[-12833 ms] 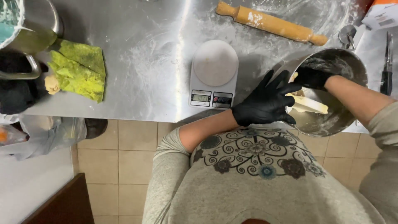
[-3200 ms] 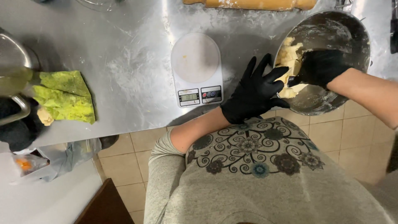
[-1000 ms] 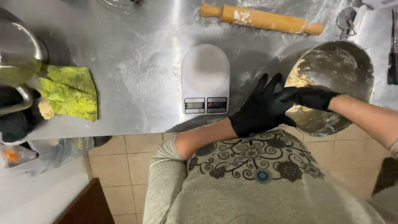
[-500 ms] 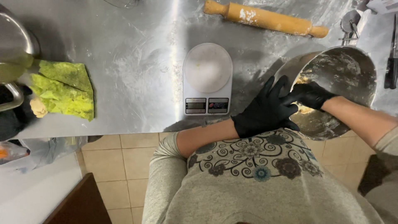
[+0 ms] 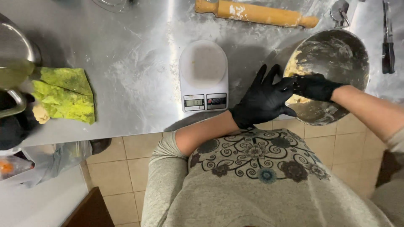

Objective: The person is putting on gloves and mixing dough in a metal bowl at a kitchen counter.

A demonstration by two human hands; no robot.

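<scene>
At the near edge of the steel tabletop (image 5: 126, 63), the left hand (image 5: 263, 101), in a black glove, rests against the near rim of a metal mixing bowl (image 5: 332, 75). Its fingers (image 5: 269, 73) are spread wide and extended; they press on the outside of the bowl and close on nothing. The right hand (image 5: 313, 86), also in a black glove, reaches into the bowl from the right. Its fingers are curled down onto a pale lump of dough (image 5: 294, 67) lying against the left inner wall; whether they grip the dough or only press on it cannot be told. The bowl overhangs the tabletop edge slightly, and its inner wall is smeared with flour and dough residue.

Just left of the left hand stands a white kitchen scale (image 5: 204, 75) with a round platform, nothing on it. Its display and buttons face the person. Flour dusts the tabletop around it.

Well to the left, a crumpled yellow-green cloth (image 5: 65, 94) lies near the edge, beside a large metal pot (image 5: 17, 54) that is partly out of frame.

At the far side, a wooden rolling pin (image 5: 256, 13) dusted with flour lies beyond the scale and bowl. A dark-handled knife (image 5: 388, 42) lies to the right of the bowl.
</scene>
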